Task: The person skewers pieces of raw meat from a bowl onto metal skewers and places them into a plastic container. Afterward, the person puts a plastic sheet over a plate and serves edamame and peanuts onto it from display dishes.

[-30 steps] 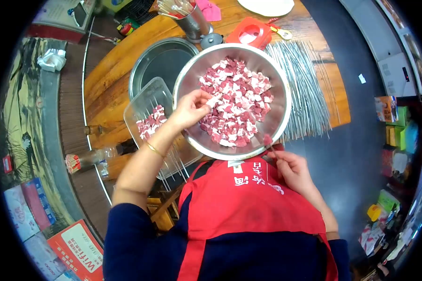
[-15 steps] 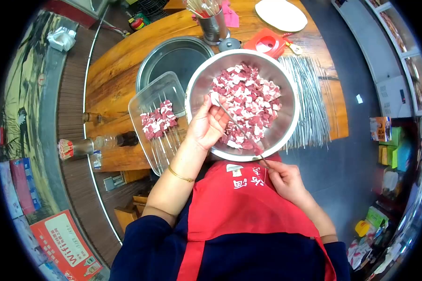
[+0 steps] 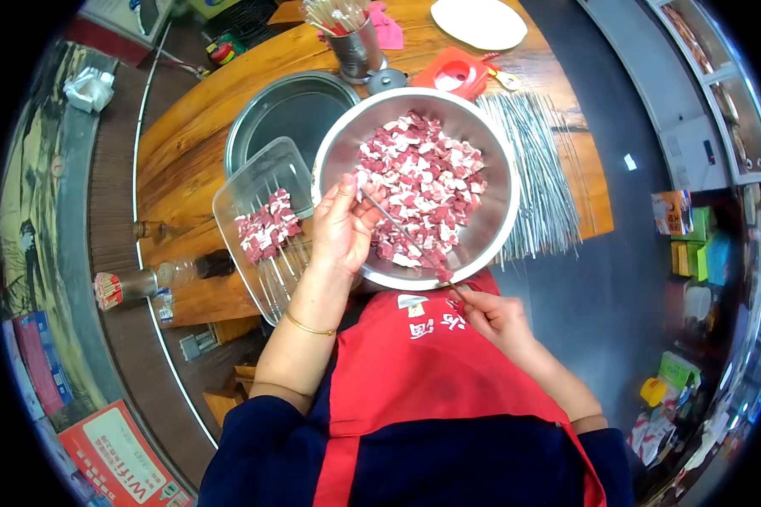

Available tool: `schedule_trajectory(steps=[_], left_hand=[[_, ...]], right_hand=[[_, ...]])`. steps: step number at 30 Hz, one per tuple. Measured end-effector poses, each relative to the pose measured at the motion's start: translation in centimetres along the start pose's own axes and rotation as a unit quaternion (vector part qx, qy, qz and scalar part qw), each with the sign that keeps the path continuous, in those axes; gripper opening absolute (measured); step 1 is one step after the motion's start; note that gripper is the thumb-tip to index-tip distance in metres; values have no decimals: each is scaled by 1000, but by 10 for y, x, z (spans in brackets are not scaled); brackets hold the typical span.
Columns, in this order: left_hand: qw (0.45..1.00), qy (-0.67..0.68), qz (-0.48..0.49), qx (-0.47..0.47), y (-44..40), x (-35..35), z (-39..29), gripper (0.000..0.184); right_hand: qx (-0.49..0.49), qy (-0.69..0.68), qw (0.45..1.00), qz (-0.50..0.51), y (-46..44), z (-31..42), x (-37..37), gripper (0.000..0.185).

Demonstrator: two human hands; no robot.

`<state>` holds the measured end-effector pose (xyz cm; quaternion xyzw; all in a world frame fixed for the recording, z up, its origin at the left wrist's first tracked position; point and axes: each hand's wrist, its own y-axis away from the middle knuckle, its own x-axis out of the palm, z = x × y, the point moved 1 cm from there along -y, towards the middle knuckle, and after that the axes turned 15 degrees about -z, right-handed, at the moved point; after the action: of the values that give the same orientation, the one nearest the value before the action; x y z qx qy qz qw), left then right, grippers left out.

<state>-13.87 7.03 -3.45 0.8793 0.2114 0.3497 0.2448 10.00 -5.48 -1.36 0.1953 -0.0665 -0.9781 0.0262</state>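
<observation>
My right hand (image 3: 494, 318) grips the end of a metal skewer (image 3: 404, 230), which slants up and left over the near part of a steel bowl (image 3: 500, 215). A dark red meat piece sits on the skewer close to that hand. With thumb and fingers closed, my left hand (image 3: 343, 226) pinches a pale piece of meat (image 3: 363, 179) at the skewer's far tip. Whether the tip has pierced it, I cannot tell. Cut red and white meat (image 3: 423, 182) fills the middle of the bowl. Left of it, a clear plastic tray (image 3: 228, 221) holds several loaded meat skewers (image 3: 267, 226).
Bare metal skewers (image 3: 537, 182) lie in a bundle right of the bowl. Behind are a dark round pan (image 3: 249, 110), a canister of sticks (image 3: 358, 52), a red plastic holder (image 3: 452, 72) and a white plate (image 3: 479, 23). The wooden table (image 3: 186, 114) has a curved edge.
The view has shifted slightly, so the table's things appear further left. Both hands keep their hold, the left on the pale meat at the tip, the right on the skewer's end.
</observation>
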Motion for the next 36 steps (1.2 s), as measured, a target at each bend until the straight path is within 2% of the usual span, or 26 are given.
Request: schedule_trajectory(steps=[2, 6, 9, 12, 14, 15, 16, 18, 20, 22, 24, 26, 27, 28, 31, 32, 34, 35, 36], left_hand=[[1000, 2, 10, -11, -1, 0, 2, 18], [999, 18, 31, -35, 2, 1, 5, 14], [989, -140, 51, -24, 11, 10, 19, 14], [963, -219, 123, -95, 28, 16, 55, 28], [921, -303, 222, -102, 35, 28, 61, 43], [900, -312, 288, -99, 22, 18, 71, 52], [787, -503, 349, 78, 8, 29, 61, 46], [686, -655, 251, 192, -23, 49, 52, 31], [590, -708, 173, 347, -65, 57, 51, 20], [529, -688, 203, 454, -98, 64, 57, 18], [475, -686, 232, 501, -114, 72, 63, 20], [408, -729, 245, 493, -131, 76, 70, 19], [394, -735, 239, 497, -134, 79, 71, 16], [391, -736, 242, 497, -136, 79, 70, 16], [450, -781, 243, 359, -138, 79, 61, 14], [446, -782, 245, 360, -139, 79, 56, 14], [533, -731, 155, 398, -141, 79, 45, 14], [527, -745, 105, 395, -142, 79, 39, 15], [519, -747, 98, 404, -151, 75, 37, 17]], right_hand=[[-39, -86, 995, -17, 2, -11, 8, 29], [-10, -86, 996, 1, -1, -5, 5, 29], [15, -115, 993, 0, -4, -11, 7, 29], [-16, -87, 996, -11, -18, -2, 2, 26], [152, -167, 974, -25, -27, 0, -4, 23], [187, -215, 957, -60, -27, -7, -6, 22], [149, -237, 955, -102, -30, -12, -10, 22], [197, -275, 932, -126, -33, -20, -27, 23], [213, -240, 936, -142, -35, -26, -44, 21], [212, -261, 932, -139, -33, -35, -56, 22], [231, -256, 927, -144, -31, -40, -63, 22], [251, -251, 923, -148, -30, -44, -67, 22], [237, -223, 933, -151, -29, -46, -67, 22], [222, -196, 943, -154, -29, -48, -67, 22], [231, -217, 935, -161, -28, -47, -72, 22], [230, -220, 934, -163, -28, -48, -71, 22], [226, -210, 934, -180, -29, -53, -72, 23], [227, -210, 934, -179, -28, -56, -72, 23], [229, -202, 937, -170, -28, -60, -73, 22]])
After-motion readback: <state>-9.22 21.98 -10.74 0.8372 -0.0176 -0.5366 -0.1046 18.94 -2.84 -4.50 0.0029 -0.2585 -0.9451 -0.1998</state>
